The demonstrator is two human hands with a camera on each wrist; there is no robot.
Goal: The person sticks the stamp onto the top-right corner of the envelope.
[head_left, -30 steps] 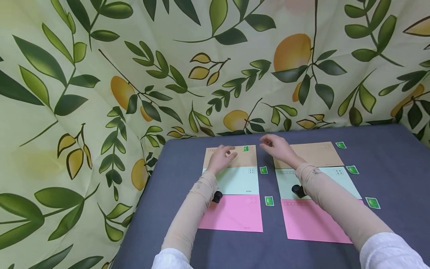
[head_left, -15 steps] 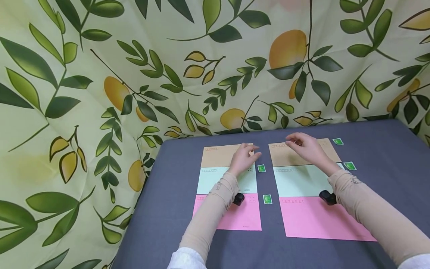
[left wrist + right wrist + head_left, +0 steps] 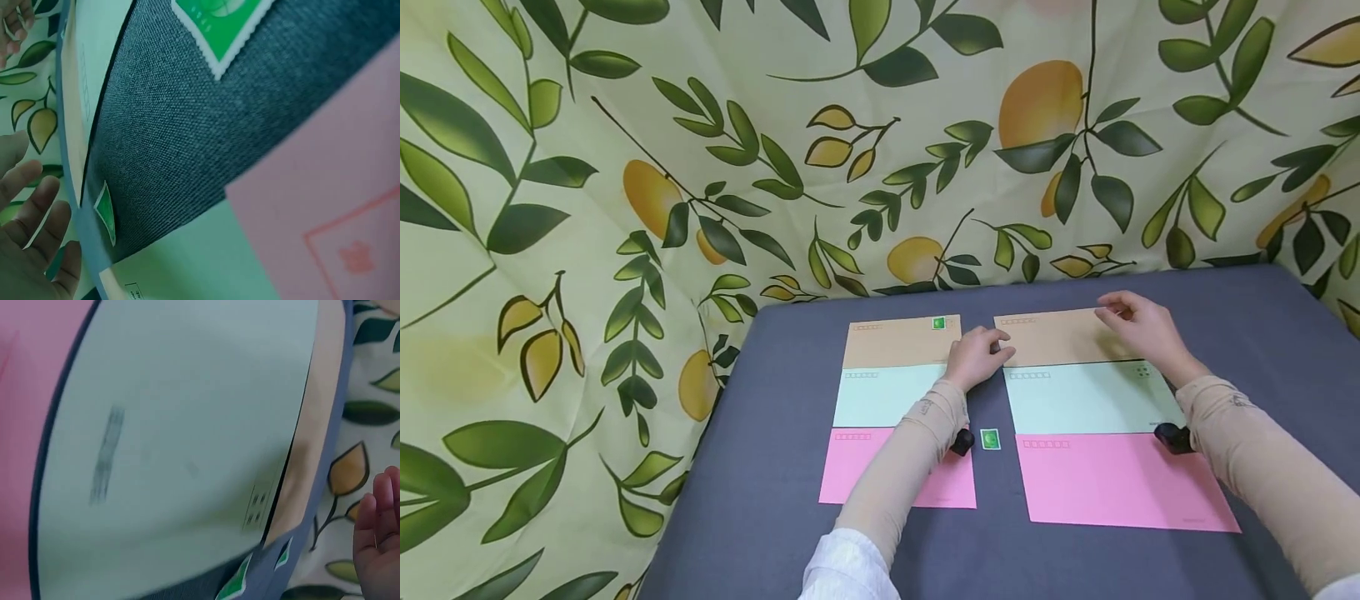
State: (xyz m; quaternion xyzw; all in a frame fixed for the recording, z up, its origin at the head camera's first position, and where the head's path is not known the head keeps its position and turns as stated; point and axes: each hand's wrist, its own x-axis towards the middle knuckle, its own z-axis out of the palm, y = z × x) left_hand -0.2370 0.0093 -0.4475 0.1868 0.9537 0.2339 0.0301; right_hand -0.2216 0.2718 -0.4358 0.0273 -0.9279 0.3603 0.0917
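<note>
My left hand (image 3: 977, 357) hovers over the gap between two columns of envelopes, its fingers loosely bent and holding nothing. A small green stamp (image 3: 107, 214) lies near it on the cloth, hidden under the hand in the head view. Another stamp (image 3: 990, 439) lies lower in that gap, and one stamp (image 3: 938, 322) sits on the left brown envelope (image 3: 880, 346). My right hand (image 3: 1146, 333) is above the right end of the right brown envelope (image 3: 1045, 343), with nothing in its fingers. Two stamps, an upper one (image 3: 284, 553) and a nearer one (image 3: 236, 582), show beside the right envelopes.
Below the brown envelopes lie a left mint envelope (image 3: 880, 396), a left pink envelope (image 3: 857, 475), a right mint envelope (image 3: 1075, 402) and a right pink envelope (image 3: 1112, 483). A dark blue cloth (image 3: 760, 467) covers the table. Behind hangs a leaf-patterned curtain (image 3: 715, 50).
Both hands have moved to the right: the left from over the left brown envelope to the gap, the right across the right brown envelope towards its right end.
</note>
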